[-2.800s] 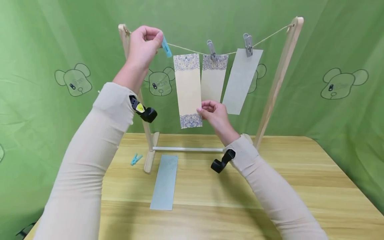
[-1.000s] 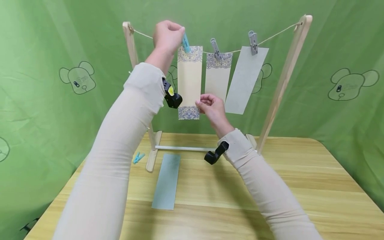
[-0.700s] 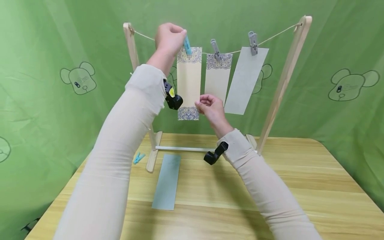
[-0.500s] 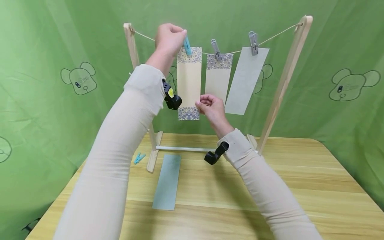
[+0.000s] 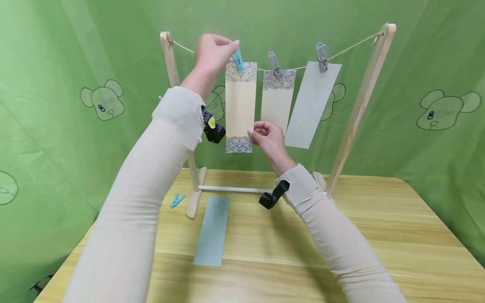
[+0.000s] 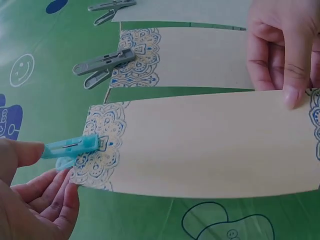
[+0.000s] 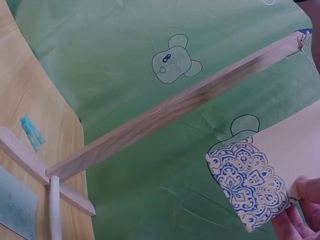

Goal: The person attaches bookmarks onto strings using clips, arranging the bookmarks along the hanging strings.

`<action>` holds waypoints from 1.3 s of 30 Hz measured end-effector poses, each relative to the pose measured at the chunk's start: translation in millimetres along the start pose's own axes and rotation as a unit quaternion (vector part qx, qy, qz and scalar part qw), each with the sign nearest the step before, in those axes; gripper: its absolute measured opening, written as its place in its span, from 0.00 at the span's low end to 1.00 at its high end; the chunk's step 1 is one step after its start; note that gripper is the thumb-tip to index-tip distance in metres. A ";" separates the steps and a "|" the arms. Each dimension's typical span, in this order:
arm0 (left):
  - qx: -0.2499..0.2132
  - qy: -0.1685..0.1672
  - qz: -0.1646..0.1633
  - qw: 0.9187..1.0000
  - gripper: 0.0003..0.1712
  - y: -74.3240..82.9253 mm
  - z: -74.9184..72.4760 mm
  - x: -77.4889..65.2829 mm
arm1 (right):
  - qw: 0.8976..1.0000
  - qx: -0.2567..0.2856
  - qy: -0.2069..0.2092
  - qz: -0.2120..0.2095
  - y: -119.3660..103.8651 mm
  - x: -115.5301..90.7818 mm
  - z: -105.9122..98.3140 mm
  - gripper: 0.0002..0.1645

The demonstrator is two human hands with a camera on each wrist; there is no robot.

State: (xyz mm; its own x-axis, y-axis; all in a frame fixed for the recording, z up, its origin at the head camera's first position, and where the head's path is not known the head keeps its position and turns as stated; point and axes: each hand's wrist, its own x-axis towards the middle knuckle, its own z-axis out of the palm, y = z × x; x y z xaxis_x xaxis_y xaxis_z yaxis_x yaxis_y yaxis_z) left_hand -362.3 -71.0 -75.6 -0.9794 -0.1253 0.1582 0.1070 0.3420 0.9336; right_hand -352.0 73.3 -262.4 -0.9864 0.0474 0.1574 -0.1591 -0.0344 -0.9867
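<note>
My left hand [image 5: 217, 52] pinches a light blue clothespin [image 5: 238, 61] by its upper end. The pin's tip overlaps the patterned top edge of a cream paper strip [image 5: 241, 107], which hangs upright at the line. In the left wrist view the thumb lies on one arm of the clothespin [image 6: 72, 146], with the fingers behind it. Low on the strip's right edge, my right hand [image 5: 270, 139] holds it between thumb and fingers. Beside it hang a second patterned strip [image 5: 275, 101] and a plain pale strip [image 5: 312, 105], each under a grey clothespin [image 5: 275, 65].
The string [image 5: 356, 44] runs between two wooden posts [image 5: 361, 105], joined low down by a white rod [image 5: 235, 189]. On the wooden table [image 5: 379, 235] lie a pale blue strip [image 5: 212, 231] and another blue clothespin [image 5: 177, 200]. A green cloth [image 5: 435, 155] stands behind.
Since the oldest frame my left hand has moved right with the blue clothespin, onto the cream strip's top edge. My right hand keeps its hold. Over the last half second little differs.
</note>
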 end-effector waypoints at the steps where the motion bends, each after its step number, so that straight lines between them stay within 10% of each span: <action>1: 0.001 0.001 0.003 1.000 0.19 -0.6 -0.8 -0.7 | 1.000 -0.001 0.000 0.001 0.4 0.4 -0.5 0.12; 14: -0.042 -0.001 0.052 0.998 0.21 -24.9 -23.5 -21.4 | 1.000 -0.024 -0.010 0.007 6.6 2.1 -1.8 0.12; 39: -0.016 -0.018 0.088 0.996 0.21 -154.4 -68.6 -56.8 | 0.994 -0.090 -0.059 0.030 39.1 -21.7 -41.1 0.18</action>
State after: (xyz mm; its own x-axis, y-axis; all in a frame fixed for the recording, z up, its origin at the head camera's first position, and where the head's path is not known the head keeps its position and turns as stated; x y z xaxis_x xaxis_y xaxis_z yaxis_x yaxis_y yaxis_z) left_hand -311.5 -180.6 -206.7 -0.9502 -0.0319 0.3099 0.2834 0.3248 0.9023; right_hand -335.1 112.0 -306.0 -0.9936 -0.0661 0.0911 -0.0999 0.1458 -0.9843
